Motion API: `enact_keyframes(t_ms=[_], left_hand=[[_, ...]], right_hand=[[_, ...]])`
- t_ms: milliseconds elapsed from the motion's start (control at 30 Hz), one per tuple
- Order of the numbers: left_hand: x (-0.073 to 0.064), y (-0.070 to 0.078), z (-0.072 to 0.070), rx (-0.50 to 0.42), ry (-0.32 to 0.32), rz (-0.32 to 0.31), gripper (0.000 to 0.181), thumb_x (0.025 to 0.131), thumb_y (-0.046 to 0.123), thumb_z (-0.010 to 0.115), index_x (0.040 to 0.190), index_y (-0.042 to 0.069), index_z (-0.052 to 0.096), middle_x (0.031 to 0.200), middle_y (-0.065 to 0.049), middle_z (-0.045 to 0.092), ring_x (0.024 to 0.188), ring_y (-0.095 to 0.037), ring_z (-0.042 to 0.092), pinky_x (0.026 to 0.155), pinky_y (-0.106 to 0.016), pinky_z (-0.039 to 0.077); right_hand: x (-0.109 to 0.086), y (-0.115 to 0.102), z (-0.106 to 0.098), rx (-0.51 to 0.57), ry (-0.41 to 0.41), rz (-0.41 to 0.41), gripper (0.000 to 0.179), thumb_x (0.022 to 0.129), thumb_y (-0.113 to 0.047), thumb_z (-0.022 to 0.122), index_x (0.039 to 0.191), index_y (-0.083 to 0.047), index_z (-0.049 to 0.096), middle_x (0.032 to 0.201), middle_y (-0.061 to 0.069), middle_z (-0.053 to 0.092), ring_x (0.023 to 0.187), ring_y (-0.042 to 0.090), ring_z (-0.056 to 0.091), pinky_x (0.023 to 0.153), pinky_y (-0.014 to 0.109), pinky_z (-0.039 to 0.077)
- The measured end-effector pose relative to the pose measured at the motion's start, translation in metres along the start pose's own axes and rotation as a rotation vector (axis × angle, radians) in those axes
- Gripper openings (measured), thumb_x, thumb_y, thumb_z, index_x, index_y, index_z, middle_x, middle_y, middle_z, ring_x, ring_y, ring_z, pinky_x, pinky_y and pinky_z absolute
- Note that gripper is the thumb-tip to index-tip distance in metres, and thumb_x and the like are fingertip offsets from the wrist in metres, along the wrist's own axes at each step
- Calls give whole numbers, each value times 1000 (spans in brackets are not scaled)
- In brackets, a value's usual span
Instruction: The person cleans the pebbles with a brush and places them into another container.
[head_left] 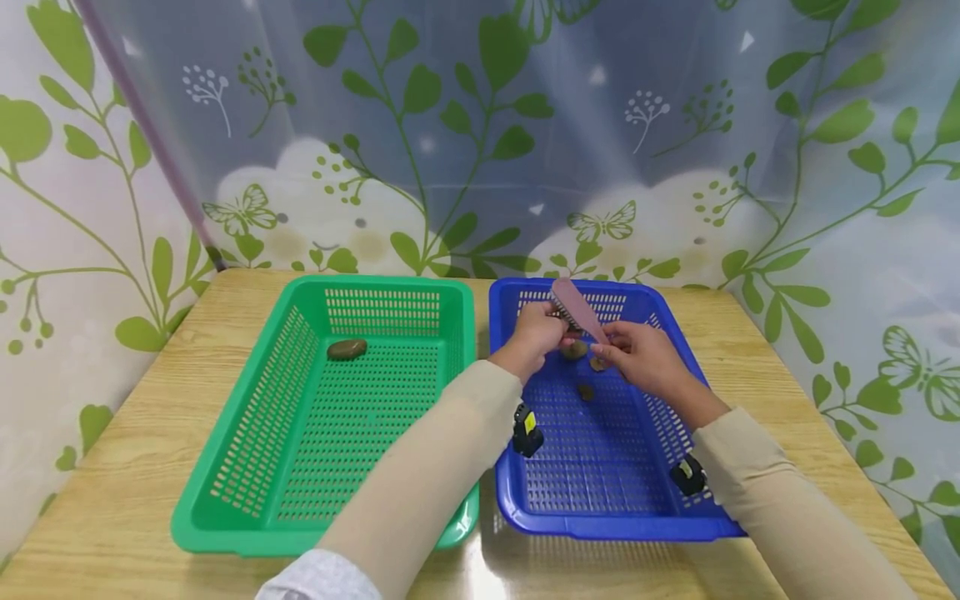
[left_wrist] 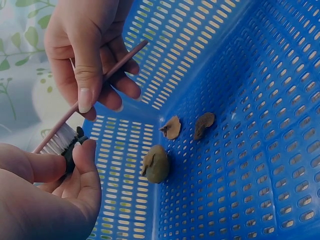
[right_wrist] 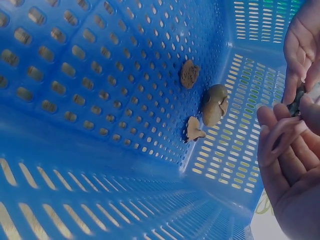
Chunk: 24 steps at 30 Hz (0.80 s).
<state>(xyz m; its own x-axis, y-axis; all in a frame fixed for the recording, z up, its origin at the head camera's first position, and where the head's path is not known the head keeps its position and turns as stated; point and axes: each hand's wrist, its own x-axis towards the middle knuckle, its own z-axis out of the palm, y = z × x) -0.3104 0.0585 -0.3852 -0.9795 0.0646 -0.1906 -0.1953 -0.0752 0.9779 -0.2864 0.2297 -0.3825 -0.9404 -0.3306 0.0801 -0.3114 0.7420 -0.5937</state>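
Observation:
My right hand [head_left: 645, 354] pinches the handle of a pink brush [head_left: 579, 308] with white bristles, over the far end of the blue basket [head_left: 600, 525]. Facing it, my left hand [head_left: 534, 333] holds a small dark piece [left_wrist: 69, 157] between thumb and fingers. The bristles lie against that piece in the left wrist view; its kind is mostly hidden by the fingers. Below, inside the blue basket, are a smooth olive-brown stone [left_wrist: 158, 165], a tan mushroom-like piece [left_wrist: 173, 128] and a darker brown, rough piece [left_wrist: 203, 125]. Another thin brown bit overlaps the stone.
To the left stands a green basket [head_left: 225, 533] with one smooth brown stone [head_left: 347, 349] at its far left corner. Both baskets sit side by side on a wooden table [head_left: 112, 467]. A leaf-patterned curtain [head_left: 465, 150] hangs behind the table.

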Motion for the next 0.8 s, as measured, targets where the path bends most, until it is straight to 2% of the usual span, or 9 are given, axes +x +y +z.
enact_keyframes(t_ms=[167,267,400,500,567,633,800], left_hand=[[-1,2,-1,-26,-15,-7,34,94,-10,47,126,-7,59,102,-21,69,68,-12,60,87,-40,54],[-1,2,-1,-34,-17,-9,38,95,-10,47,132,-7,54,105,-22,68,68,-11,60,83,-35,55],[-1,2,-1,-40,-9,-9,41,95,-10,47,136,-6,51,110,-23,67,68,-11,60,70,-25,56],[-1,2,0,-44,2,-9,42,95,-10,48,136,-5,51,111,-23,66,68,-11,61,62,-18,53],[0,2,0,-46,5,-9,42,95,-10,48,136,-6,51,112,-24,66,68,-11,61,60,-17,52],[0,2,1,-42,8,-8,41,95,-10,48,136,-6,51,112,-24,66,69,-12,62,62,-18,53],[0,2,0,-32,9,-18,41,95,-9,47,136,-3,53,114,-23,66,80,-17,68,76,-28,56]], right_hand=[[1,0,0,-6,8,7,34,97,-21,61,121,4,60,88,18,72,48,13,52,45,29,39],[1,1,1,-13,16,26,34,97,-21,61,120,4,60,89,18,73,49,15,53,45,29,40],[0,1,1,-37,45,39,35,97,-21,61,120,4,61,93,18,73,66,23,66,52,29,43],[-1,1,0,-64,64,39,34,97,-22,61,119,4,62,94,18,73,79,26,69,57,30,44],[-1,0,0,-81,71,44,34,97,-23,61,119,3,62,93,17,73,78,25,68,58,30,44],[-1,0,-1,-96,78,55,34,98,-23,60,119,3,63,92,17,73,77,24,67,58,30,44],[-1,-1,-2,-93,88,95,37,99,-24,58,121,5,60,95,19,72,82,29,69,61,33,48]])
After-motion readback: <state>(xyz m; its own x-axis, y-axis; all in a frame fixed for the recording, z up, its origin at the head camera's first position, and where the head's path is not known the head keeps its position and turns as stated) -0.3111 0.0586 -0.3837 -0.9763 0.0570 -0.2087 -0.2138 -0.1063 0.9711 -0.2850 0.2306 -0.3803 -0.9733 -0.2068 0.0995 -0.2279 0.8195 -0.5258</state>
